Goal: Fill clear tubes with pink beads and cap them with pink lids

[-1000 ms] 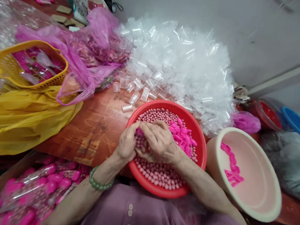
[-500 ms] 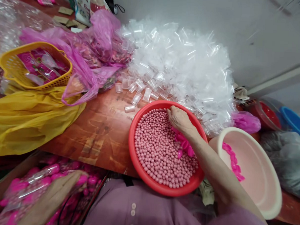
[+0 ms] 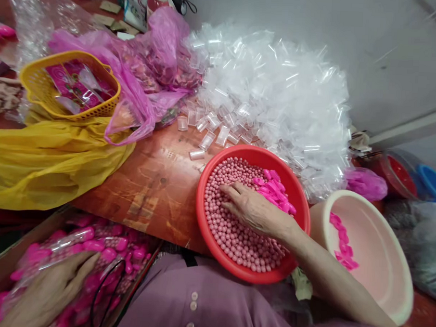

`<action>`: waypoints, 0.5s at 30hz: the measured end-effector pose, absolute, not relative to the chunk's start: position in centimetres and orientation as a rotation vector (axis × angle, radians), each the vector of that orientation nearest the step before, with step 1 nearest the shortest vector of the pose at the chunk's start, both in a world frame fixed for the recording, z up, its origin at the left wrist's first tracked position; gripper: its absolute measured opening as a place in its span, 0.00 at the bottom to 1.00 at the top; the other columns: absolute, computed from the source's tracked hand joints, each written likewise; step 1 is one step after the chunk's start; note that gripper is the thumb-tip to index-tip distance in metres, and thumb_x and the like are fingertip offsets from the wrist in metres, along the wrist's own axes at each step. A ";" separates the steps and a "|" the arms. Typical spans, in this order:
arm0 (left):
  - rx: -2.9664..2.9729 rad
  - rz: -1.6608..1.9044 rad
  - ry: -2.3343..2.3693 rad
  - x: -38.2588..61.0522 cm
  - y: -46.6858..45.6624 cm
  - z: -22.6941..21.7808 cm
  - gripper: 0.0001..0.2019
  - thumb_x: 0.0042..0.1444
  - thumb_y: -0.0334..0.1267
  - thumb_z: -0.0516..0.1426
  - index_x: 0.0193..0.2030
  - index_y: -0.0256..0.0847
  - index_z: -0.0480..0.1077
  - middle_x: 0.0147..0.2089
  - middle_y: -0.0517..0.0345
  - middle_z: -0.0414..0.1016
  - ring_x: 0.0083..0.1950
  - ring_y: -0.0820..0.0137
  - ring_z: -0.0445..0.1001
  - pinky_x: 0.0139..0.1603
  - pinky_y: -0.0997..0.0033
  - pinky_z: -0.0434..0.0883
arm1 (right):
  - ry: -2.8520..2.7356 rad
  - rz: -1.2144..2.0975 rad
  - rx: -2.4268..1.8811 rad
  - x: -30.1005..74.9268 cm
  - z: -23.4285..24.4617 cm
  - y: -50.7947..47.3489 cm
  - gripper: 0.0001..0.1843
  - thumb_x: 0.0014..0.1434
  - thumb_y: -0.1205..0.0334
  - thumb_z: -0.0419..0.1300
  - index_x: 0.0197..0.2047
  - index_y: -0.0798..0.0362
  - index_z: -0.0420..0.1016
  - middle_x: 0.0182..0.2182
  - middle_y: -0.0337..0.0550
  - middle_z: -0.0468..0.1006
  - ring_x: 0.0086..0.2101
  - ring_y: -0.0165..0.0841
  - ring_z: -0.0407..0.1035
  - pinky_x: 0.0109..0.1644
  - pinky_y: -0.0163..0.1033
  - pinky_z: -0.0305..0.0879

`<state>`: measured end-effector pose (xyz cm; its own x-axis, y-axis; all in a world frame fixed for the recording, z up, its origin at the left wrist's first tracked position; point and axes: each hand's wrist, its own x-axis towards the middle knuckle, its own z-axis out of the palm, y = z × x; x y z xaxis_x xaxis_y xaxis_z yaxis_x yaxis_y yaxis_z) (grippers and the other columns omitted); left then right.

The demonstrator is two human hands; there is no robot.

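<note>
My right hand [image 3: 252, 208] lies in the red basin [image 3: 200, 206], its fingers spread and touching the small round pink beads [image 3: 232, 241]. Beside it, on top of the beads, is a heap of bright pink plastic pieces [image 3: 276, 192]. At the lower left, my left hand [image 3: 59, 277] reaches over a box [image 3: 27, 237] of clear tubes with bright pink ends [image 3: 73, 236]. Its fingers are stretched out over them, and I see nothing held; the fingertips' undersides are hidden.
Clear plastic cylinders [image 3: 272, 88] are piled against the wall. A cream basin [image 3: 383, 257] with a few pink pieces [image 3: 341, 241] stands to the right. At the left are a yellow basket [image 3: 36, 93], a yellow bag [image 3: 51, 166] and a pink plastic bag [image 3: 169, 41]. A black cord loop [image 3: 99, 286] hangs by the box.
My right hand has moved from the basin's far side toward me and left, uncovering the pink pieces. My left hand has drawn back to the left over the box. The view has shifted slightly.
</note>
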<state>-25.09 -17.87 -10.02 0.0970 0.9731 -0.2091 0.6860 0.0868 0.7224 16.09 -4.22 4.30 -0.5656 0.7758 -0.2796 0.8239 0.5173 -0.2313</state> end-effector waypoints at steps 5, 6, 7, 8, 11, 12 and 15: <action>1.495 0.671 1.529 -16.8 -10.3 -4.4 0.20 0.58 0.56 0.52 0.44 0.47 0.77 0.45 0.56 0.83 0.46 0.53 0.81 0.49 0.51 0.78 | 2.443 -0.503 1.933 17.8 3.5 -0.5 0.20 0.70 0.55 0.46 0.57 0.58 0.66 0.50 0.56 0.74 0.49 0.42 0.71 0.56 0.48 0.64; 1.451 0.742 1.502 -14.7 -8.6 -3.6 0.21 0.61 0.55 0.51 0.48 0.44 0.76 0.49 0.54 0.82 0.49 0.55 0.80 0.54 0.51 0.76 | 2.352 -0.471 2.080 17.9 2.7 0.6 0.20 0.69 0.55 0.47 0.56 0.59 0.66 0.49 0.58 0.74 0.49 0.44 0.71 0.55 0.49 0.64; 1.451 0.841 1.456 -12.8 -6.9 -3.0 0.23 0.62 0.54 0.50 0.51 0.41 0.74 0.51 0.51 0.80 0.52 0.55 0.78 0.58 0.50 0.73 | 2.266 -0.475 2.191 18.0 2.0 1.6 0.20 0.68 0.55 0.48 0.54 0.60 0.67 0.48 0.59 0.74 0.48 0.45 0.71 0.53 0.49 0.65; 1.461 0.919 1.382 -10.9 -5.4 -2.6 0.24 0.63 0.53 0.49 0.53 0.38 0.73 0.55 0.48 0.78 0.56 0.56 0.76 0.62 0.51 0.70 | 2.195 -0.496 2.270 17.9 1.3 2.5 0.20 0.68 0.54 0.47 0.51 0.61 0.68 0.46 0.59 0.75 0.46 0.45 0.71 0.51 0.48 0.65; 1.607 1.105 1.125 -6.1 -2.1 -2.4 0.27 0.66 0.53 0.45 0.63 0.36 0.66 0.65 0.44 0.69 0.65 0.58 0.68 0.68 0.52 0.63 | 2.090 -0.516 2.410 16.9 -0.2 3.8 0.21 0.68 0.51 0.45 0.47 0.60 0.69 0.42 0.58 0.76 0.42 0.44 0.72 0.47 0.46 0.65; 1.702 1.109 1.061 -4.8 -1.5 -2.4 0.28 0.67 0.53 0.43 0.65 0.36 0.64 0.67 0.43 0.65 0.69 0.58 0.64 0.70 0.52 0.60 | 2.084 -0.492 2.438 16.5 -0.5 3.8 0.21 0.68 0.50 0.45 0.46 0.60 0.69 0.42 0.57 0.76 0.42 0.43 0.72 0.47 0.45 0.65; 1.993 1.008 1.076 -1.7 -0.9 -2.3 0.35 0.67 0.57 0.39 0.68 0.30 0.58 0.71 0.36 0.58 0.73 0.57 0.55 0.72 0.48 0.55 | 2.152 -0.370 2.377 15.1 -1.1 3.4 0.20 0.69 0.53 0.44 0.46 0.59 0.68 0.42 0.57 0.76 0.42 0.44 0.70 0.46 0.45 0.64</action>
